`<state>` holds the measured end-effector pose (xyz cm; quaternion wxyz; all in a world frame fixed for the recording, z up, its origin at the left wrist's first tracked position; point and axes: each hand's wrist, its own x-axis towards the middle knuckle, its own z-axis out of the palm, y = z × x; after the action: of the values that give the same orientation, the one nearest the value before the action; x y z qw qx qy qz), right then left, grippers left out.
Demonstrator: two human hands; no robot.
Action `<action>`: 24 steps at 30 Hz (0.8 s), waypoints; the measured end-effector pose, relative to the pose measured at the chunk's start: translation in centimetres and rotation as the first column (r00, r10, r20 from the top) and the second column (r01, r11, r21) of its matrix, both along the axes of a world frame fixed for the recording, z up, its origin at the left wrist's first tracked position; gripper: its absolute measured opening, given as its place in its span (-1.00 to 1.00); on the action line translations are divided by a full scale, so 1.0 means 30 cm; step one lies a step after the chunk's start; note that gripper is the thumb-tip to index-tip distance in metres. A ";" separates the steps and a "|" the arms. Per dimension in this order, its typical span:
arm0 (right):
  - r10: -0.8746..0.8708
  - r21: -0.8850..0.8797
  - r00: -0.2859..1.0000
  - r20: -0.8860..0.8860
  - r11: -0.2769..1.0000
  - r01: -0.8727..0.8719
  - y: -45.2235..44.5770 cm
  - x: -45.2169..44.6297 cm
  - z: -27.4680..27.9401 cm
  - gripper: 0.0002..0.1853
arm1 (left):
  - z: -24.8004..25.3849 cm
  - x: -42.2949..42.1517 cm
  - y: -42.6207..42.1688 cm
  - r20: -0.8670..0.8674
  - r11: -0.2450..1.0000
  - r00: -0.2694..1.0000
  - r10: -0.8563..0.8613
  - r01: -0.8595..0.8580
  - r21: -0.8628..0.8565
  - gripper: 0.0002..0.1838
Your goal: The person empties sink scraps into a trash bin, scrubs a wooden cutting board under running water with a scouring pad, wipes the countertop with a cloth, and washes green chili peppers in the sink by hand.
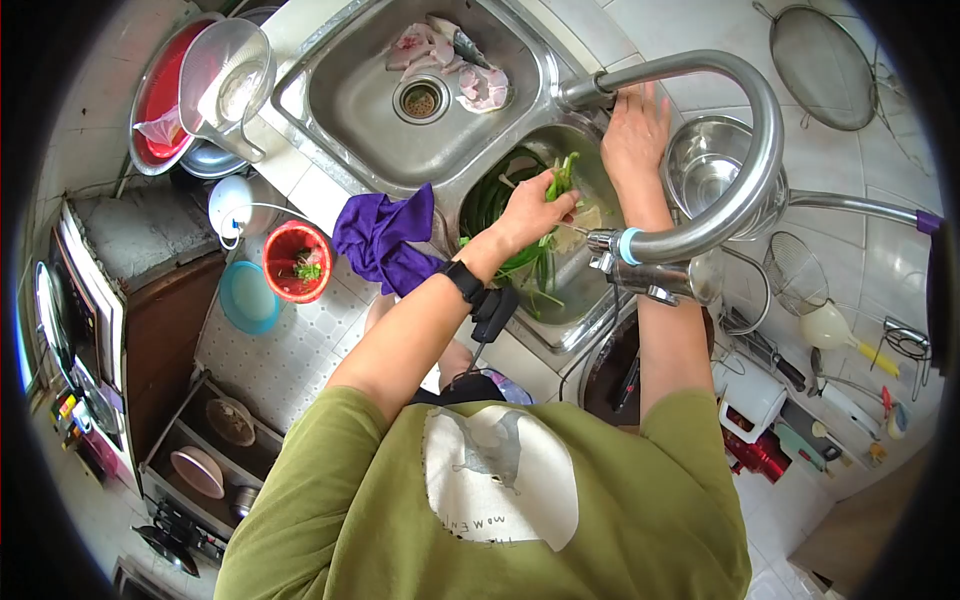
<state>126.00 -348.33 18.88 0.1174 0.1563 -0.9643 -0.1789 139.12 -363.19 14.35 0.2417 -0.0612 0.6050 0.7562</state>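
My left hand (535, 212), with a dark watch on its wrist, is closed around a bunch of long green vegetables (563, 178) over the smaller sink basin (592, 315). More long green leaves hang below the hand and curl along the basin's left side. My right hand (635, 137) reaches past the basin, fingers stretched out, beside the base of the steel faucet (735, 68). Whether its fingertips touch the faucet base is hard to make out. The faucet's spout end hangs over the basin's right edge, in front of my right forearm.
Pieces of raw fish (483, 88) lie around the drain in the larger basin (360, 85). A purple cloth (385, 238) drapes over the counter edge. A steel pot (705, 165) stands right of my right hand. On the floor are a red bin (297, 262) and a blue basin (250, 297).
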 end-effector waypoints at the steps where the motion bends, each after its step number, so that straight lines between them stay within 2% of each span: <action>1: -0.051 0.037 0.998 0.037 0.998 0.049 -0.004 -0.008 -0.002 -0.49 | -0.005 0.002 -0.005 -0.042 1.000 0.999 0.003 -0.003 -0.015 -0.83; 3: -0.016 -0.034 1.000 -0.007 0.999 0.016 0.003 -0.025 -0.028 -0.48 | -0.026 0.020 -0.015 -0.116 0.998 0.993 0.012 -0.004 0.067 -0.86; 4: 0.001 -0.096 0.999 -0.041 0.995 -0.005 0.012 -0.015 -0.046 -0.48 | -0.039 0.031 -0.014 -0.054 0.988 0.998 0.023 -0.015 0.152 -0.87; 5: -0.004 -0.098 0.999 -0.037 0.995 0.000 0.004 -0.001 -0.036 -0.48 | -0.044 0.046 -0.016 -0.050 0.989 0.999 0.019 -0.011 0.149 -0.87; 7: -0.053 -0.095 0.998 0.013 0.994 0.054 -0.016 -0.004 -0.003 -0.48 | -0.054 0.048 -0.021 -0.102 1.000 0.995 -0.020 0.022 0.010 -0.86; 10: -0.018 -0.115 0.999 -0.046 0.993 0.012 0.002 0.003 -0.031 -0.46 | -0.055 0.063 -0.022 -0.087 0.998 0.995 -0.038 0.033 -0.059 -0.82; 12: 0.003 -0.159 0.998 -0.063 0.987 -0.013 -0.023 0.011 0.018 -0.48 | -0.061 0.065 -0.014 -0.075 0.994 0.996 -0.053 0.045 -0.097 -0.79; 14: 0.024 -0.205 0.997 -0.076 0.978 -0.040 -0.052 0.075 0.045 -0.50 | -0.062 0.080 -0.003 -0.182 0.989 0.981 -0.072 0.046 -0.140 -0.78; 15: -0.040 -0.461 0.998 0.044 0.886 0.056 -0.061 0.138 0.050 -0.54 | -0.059 0.088 0.003 -0.178 0.989 0.981 -0.072 0.047 -0.140 -0.78; 16: -0.071 -0.669 0.982 0.176 0.723 0.172 -0.059 0.203 0.054 -0.57 | -0.054 0.093 0.009 -0.355 0.973 0.935 0.009 -0.091 -0.214 -0.80; 17: -0.190 -0.699 0.906 0.378 0.583 0.414 -0.033 0.280 0.020 -0.58 | -0.047 0.101 0.013 -0.525 0.936 0.848 0.069 -0.237 -0.260 -0.81; 18: -0.263 -0.664 0.777 0.572 0.407 0.627 0.003 0.365 -0.048 -0.55 | 0.007 0.106 0.003 -0.509 0.917 0.852 0.120 -0.292 -0.272 -0.82; 19: -0.163 -0.531 0.544 0.823 0.117 0.839 0.048 0.456 -0.138 -0.48 | 0.017 0.108 0.002 -0.511 0.914 0.850 0.126 -0.300 -0.273 -0.82; 20: -0.021 -0.394 0.403 0.915 -0.258 0.882 0.005 0.562 -0.190 -0.47 | 0.023 0.120 0.005 -0.532 0.916 0.840 0.111 -0.294 -0.273 -0.80; 21: 0.291 -0.095 0.321 0.901 -0.590 0.802 0.001 0.641 -0.227 -0.50 | 0.026 0.143 0.011 -0.550 0.919 0.830 0.090 -0.282 -0.274 -0.77; 22: 0.724 0.212 0.360 0.589 -0.568 0.795 0.001 0.663 -0.270 -0.54 | 0.019 0.171 0.022 -0.548 0.930 0.836 0.023 -0.219 -0.295 -0.70; 23: 0.825 0.299 0.402 0.397 -0.531 0.793 -0.017 0.699 -0.249 -0.54 | 0.024 0.202 0.042 -0.507 0.927 0.862 0.010 -0.198 -0.318 -0.59; 24: 0.817 0.274 0.461 0.346 -0.558 0.783 -0.039 0.728 -0.202 -0.54 | 0.033 0.221 0.034 -0.548 0.922 0.836 -0.030 -0.189 -0.338 -0.48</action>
<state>147.85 -349.51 12.83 0.3629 0.2379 0.2063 -0.8770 145.76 -362.16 15.34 0.0115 0.0846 0.7797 0.6204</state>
